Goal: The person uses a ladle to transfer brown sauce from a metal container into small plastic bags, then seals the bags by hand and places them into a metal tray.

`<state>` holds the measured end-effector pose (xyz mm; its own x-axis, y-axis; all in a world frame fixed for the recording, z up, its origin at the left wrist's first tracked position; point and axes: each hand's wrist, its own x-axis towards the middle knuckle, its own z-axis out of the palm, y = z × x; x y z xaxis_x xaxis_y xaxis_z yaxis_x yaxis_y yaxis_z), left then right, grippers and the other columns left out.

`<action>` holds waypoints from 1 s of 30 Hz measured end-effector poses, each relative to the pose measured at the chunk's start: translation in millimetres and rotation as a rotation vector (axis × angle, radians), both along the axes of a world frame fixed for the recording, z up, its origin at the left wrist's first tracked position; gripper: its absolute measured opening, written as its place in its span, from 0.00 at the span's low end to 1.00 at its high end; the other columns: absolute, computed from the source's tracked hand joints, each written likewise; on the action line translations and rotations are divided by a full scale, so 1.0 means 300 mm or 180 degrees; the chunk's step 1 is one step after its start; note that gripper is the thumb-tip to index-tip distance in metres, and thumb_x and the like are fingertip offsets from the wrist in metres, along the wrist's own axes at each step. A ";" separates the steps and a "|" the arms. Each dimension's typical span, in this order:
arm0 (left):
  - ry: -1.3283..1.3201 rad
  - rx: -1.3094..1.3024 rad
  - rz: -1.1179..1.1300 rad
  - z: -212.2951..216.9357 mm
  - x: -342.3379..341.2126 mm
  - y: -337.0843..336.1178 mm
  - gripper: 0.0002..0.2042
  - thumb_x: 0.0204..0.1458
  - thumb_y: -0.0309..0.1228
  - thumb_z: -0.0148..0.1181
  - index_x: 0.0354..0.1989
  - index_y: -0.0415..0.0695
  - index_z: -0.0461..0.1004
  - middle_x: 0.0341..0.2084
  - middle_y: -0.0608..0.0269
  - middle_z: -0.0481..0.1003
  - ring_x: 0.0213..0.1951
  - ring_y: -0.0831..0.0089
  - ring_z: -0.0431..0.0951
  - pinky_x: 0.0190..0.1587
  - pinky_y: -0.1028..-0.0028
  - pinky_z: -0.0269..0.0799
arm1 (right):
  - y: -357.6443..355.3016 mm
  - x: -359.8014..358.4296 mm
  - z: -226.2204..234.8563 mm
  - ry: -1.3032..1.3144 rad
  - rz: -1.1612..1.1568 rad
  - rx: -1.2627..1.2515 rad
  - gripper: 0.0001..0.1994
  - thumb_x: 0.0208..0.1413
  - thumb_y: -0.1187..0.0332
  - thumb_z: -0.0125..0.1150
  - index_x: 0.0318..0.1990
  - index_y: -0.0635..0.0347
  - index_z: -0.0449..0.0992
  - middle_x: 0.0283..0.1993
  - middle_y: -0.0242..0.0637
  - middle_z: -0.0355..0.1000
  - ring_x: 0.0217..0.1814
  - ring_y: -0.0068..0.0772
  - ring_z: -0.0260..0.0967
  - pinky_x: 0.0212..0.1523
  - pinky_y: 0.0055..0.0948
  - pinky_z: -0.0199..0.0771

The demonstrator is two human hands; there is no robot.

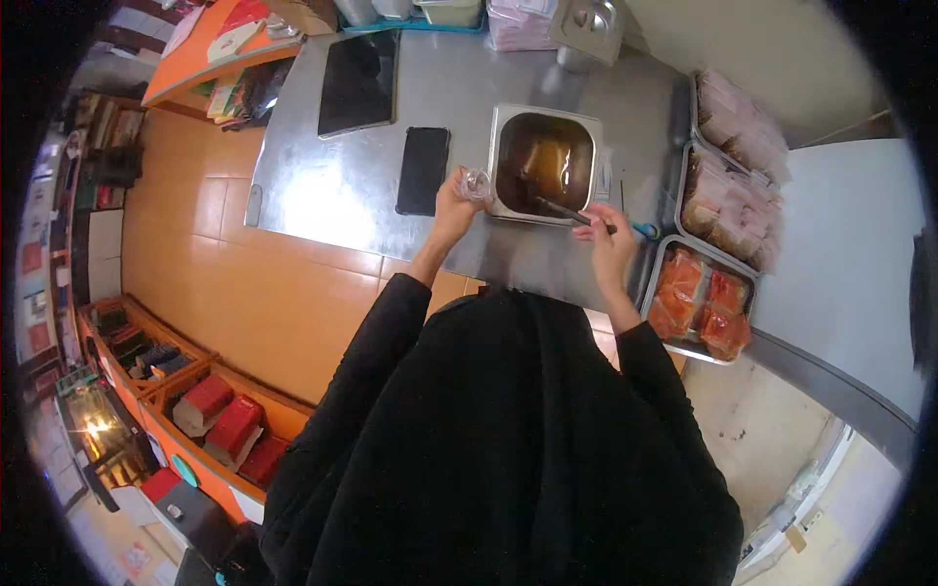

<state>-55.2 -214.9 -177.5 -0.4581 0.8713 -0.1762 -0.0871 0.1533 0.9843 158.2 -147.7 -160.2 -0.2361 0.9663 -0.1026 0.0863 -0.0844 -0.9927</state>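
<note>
A square steel pan [547,110] of dark brown liquid [544,161] stands on the metal table in front of me. At the pan's near left corner, my left hand [451,213] is closed around a small clear plastic bag [476,185] with its mouth up. My right hand [608,246] grips a utensil with a long dark handle [565,209], slanting over the pan's near rim. Its far end is down in the liquid, so I cannot tell whether it is a spoon or a ladle.
On the metal table [313,186] lie a black phone [423,171] and a dark tablet [359,83]. At right, two trays hold filled clear bags [728,210]; a nearer tray holds bags of orange-red contents [725,313]. A lidded steel container [589,24] stands behind the pan.
</note>
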 end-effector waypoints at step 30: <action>0.0905 0.0788 0.0741 0.094 -0.012 0.015 0.26 0.34 0.30 0.65 0.40 0.39 0.57 0.32 0.61 0.64 0.33 0.74 0.66 0.37 0.76 0.62 | 0.094 0.170 -0.062 0.2255 -0.0419 -0.1509 0.06 0.47 0.77 0.49 0.34 0.64 0.65 0.31 0.43 0.68 0.26 0.32 0.67 0.28 0.25 0.70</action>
